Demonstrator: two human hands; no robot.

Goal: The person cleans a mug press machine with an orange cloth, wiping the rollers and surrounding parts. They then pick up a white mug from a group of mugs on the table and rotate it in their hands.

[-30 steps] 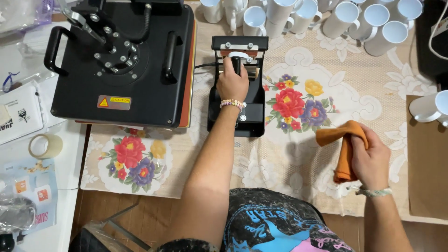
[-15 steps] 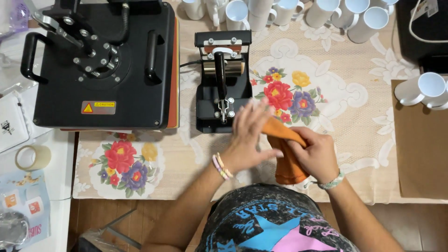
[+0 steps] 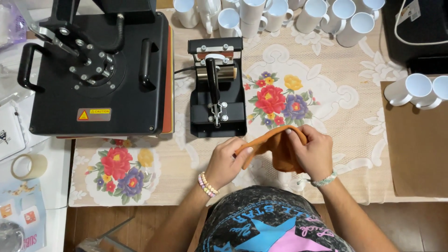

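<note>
Both hands now meet on the orange cloth; a second ago the left hand was up on the mug press lever and the right hand held the cloth alone, off to the right. Half a second ago the left was just arriving at it.

Left hand: fingers closed on the cloth's left end, thumb on top, pinching the edge. Bead bracelet at the wrist.
Right hand: fingers curled over the cloth's right part, bunching it into the palm. Woven band at the wrist.

Cloth is held between the two hands, stretched in a shallow arch, just above the lace tablecloth at the table's near edge, right in front of the person. Whether it touches the table: cannot tell.

Mug press sits just beyond the hands, lever down the middle, nobody touching it. Large flat heat press to its left. White mugs in a row along the far edge, two more mugs on their sides at right by a brown sheet. Tape roll on the white surface far left.
</note>
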